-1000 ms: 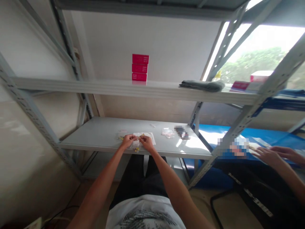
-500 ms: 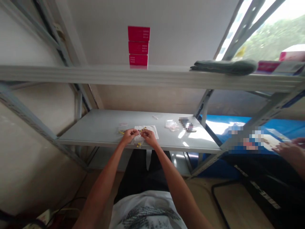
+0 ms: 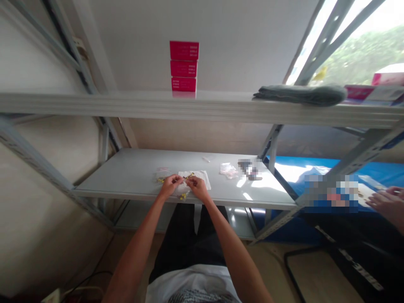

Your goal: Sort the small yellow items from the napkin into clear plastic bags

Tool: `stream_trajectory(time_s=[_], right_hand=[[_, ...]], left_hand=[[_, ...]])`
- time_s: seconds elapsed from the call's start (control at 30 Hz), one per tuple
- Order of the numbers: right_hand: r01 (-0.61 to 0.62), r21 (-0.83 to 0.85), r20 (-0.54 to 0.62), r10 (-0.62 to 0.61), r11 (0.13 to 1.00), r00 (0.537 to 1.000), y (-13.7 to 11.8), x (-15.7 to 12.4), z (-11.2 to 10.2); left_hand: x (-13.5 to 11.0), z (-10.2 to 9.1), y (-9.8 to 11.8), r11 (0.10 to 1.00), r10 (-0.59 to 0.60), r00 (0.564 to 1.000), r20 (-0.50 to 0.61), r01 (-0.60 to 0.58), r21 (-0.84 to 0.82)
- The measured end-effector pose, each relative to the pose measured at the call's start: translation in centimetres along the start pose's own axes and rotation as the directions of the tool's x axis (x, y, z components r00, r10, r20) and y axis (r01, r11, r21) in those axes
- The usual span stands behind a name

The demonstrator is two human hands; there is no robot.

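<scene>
two grips: left hand [image 3: 170,186] and right hand [image 3: 198,187] pinching yellow piece [image 3: 189,176] just behind shelf front edge [image 3: 252,203]

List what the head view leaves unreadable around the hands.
All in the head view:
Slender yellow piece between left hand and right hand: too small, fingers cover it.
Dark object on grey metal shelf: pixelated.
Patch beside co-worker's hand on blue surface: pixelated.
Magenta boxes' print: too small.

tiny yellow pieces [image 3: 183,196] unclear, shelf object [image 3: 250,169] pixelated
</scene>
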State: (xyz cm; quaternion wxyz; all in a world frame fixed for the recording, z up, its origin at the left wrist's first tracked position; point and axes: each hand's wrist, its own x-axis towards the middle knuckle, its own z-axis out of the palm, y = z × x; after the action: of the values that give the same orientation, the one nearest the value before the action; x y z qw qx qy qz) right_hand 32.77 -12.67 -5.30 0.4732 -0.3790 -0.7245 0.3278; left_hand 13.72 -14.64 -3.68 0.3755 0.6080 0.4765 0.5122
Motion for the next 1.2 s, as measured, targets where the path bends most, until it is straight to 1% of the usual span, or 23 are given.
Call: stream_trajectory(time_s=[0.07, 0.1, 0.17, 0.23, 0.27, 0.33, 0.43, 0.53, 0.63, 0.77, 0.93, 1.0, 1.1, 1.2], right_hand=[[-0.022, 0.016, -0.014, 0.023, 1.0, 1.0, 0.1, 0.0, 0.0], [-0.021, 0.02, -0.017, 0.021, 1.0, 1.0, 0.0, -0.1, 0.0], [0.0, 0.026, -0.005, 0.0, 1.0, 1.0, -0.3, -0.2, -0.1], [0.026, 0.028, 0.037, -0.027, 0.999, 0.999, -0.6, -0.3, -0.2], [0.036, 0.027, 0.059, -0.038, 0.999, 0.998, -0.8, -0.3, -0.3], [0.053, 0.021, 0.09, -0.055, 0.998, 0.994, -1.0, -0.2, -0.2], [0.053, 0.011, 0.076, -0.054, 0.999, 0.996, -1.0, -0.1, -0.2], [0.048, 0.015, 0.048, -0.049, 0.999, 0.998, -0.8, -0.1, -0.1], [0.051, 0.008, 0.042, -0.051, 0.999, 0.998, -0.8, -0.3, 0.0], [0.058, 0.002, 0.057, -0.058, 0.998, 0.997, -1.1, -0.3, -0.1], [0.04, 0.018, 0.019, -0.04, 0.999, 0.999, -1.3, -0.2, -0.4], [0.049, 0.011, 0.016, -0.049, 0.999, 0.999, -1.3, -0.3, -0.4], [0.082, -0.02, 0.032, -0.081, 0.996, 0.996, -1.4, -0.5, -0.4], [0.111, -0.034, 0.052, -0.109, 0.993, 0.993, -1.6, -0.6, -0.4]], left_hand=[[0.0, -0.1, -0.1, 0.998, -0.026, 0.997, -0.073, 0.021, -0.065], [-0.1, -0.1, -0.1, 0.996, -0.036, 0.996, -0.076, 0.03, -0.087], [-0.1, -0.2, 0.0, 0.995, -0.042, 0.999, -0.014, 0.041, -0.091], [-0.2, -0.2, 0.1, 0.998, -0.031, 0.998, 0.054, 0.034, -0.051], [-0.2, -0.2, 0.2, 0.999, -0.024, 0.998, 0.066, 0.026, -0.027], [-0.3, -0.2, 0.1, 1.0, -0.019, 0.999, 0.041, 0.019, -0.001], [-0.3, -0.2, -0.1, 0.999, -0.05, 0.999, -0.015, 0.05, -0.017], [-0.2, -0.2, -0.2, 0.996, -0.078, 0.997, 0.018, 0.079, -0.039], [-0.1, -0.3, -0.1, 0.996, -0.079, 0.995, 0.054, 0.081, -0.037], [-0.1, -0.2, 0.0, 0.998, -0.058, 0.997, 0.042, 0.058, -0.013], [-0.1, -0.2, 0.1, 0.998, -0.054, 0.998, 0.018, 0.054, -0.011], [-0.1, -0.3, 0.2, 0.997, -0.072, 0.997, 0.04, 0.073, -0.014], [-0.1, -0.3, 0.2, 0.998, -0.069, 0.991, 0.113, 0.069, 0.004], [-0.2, -0.3, 0.2, 0.999, -0.047, 0.991, 0.129, 0.044, 0.031]])
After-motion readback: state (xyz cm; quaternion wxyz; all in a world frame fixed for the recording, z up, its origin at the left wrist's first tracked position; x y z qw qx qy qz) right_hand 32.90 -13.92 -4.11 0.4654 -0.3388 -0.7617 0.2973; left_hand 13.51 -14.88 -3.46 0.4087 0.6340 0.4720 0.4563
